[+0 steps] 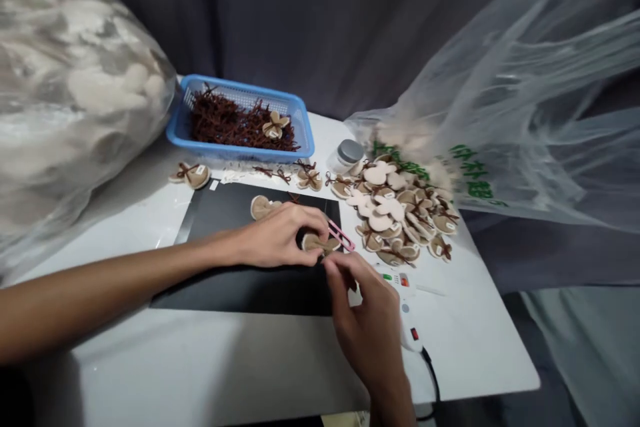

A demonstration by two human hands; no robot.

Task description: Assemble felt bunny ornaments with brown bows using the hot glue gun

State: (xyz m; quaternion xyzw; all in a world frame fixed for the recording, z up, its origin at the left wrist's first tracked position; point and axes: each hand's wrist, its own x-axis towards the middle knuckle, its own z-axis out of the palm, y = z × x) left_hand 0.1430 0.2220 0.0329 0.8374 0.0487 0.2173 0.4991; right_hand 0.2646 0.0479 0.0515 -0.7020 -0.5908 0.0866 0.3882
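Over the black mat, my left hand is closed on a small brown, cream-backed bunny-shaped fabric piece. My right hand meets its lower right edge with thumb and forefinger pinched together; what they hold is too small to make out. A pink tool with a slotted handle lies just beyond the fingers, its other end hidden behind my left hand. Another brown fabric piece rests on the mat behind my left wrist.
A blue basket of dark brown bows stands at the back. To the right are a grey-lidded jar, a heap of bunny-shaped pieces and a white power strip. Bulky clear plastic bags flank the table.
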